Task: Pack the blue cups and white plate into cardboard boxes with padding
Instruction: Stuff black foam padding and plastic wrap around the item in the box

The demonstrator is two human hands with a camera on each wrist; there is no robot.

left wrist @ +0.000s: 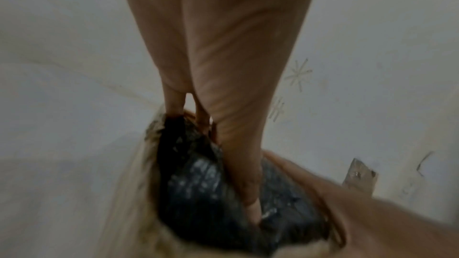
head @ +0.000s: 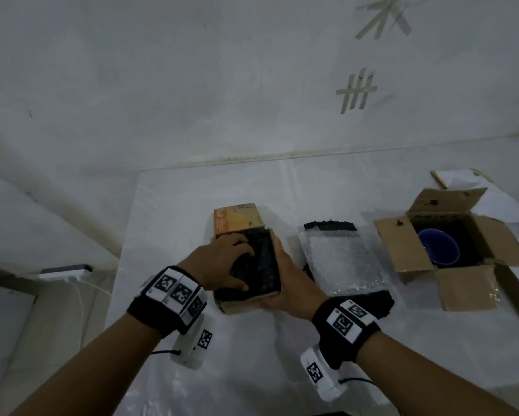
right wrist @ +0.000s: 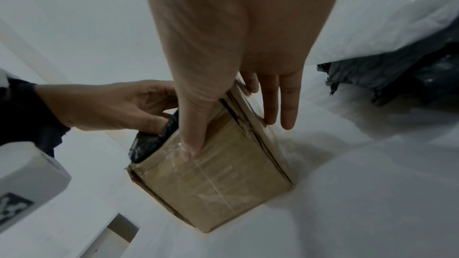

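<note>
Your left hand (head: 222,262) has its fingers curled onto the black padding (head: 259,261), pressing it down into the small cardboard box (right wrist: 216,180), while your right hand (head: 285,283) clasps that box's right wall, thumb on the near face and fingers along the far side. Keep that brace firm and push the padding evenly into the corners, so the wrap sits below the rim. Right of the small box lie the bubble wrap (head: 339,262) and, beyond it, the open box (head: 450,250) holding a blue cup (head: 438,246); no white plate shows.
</note>
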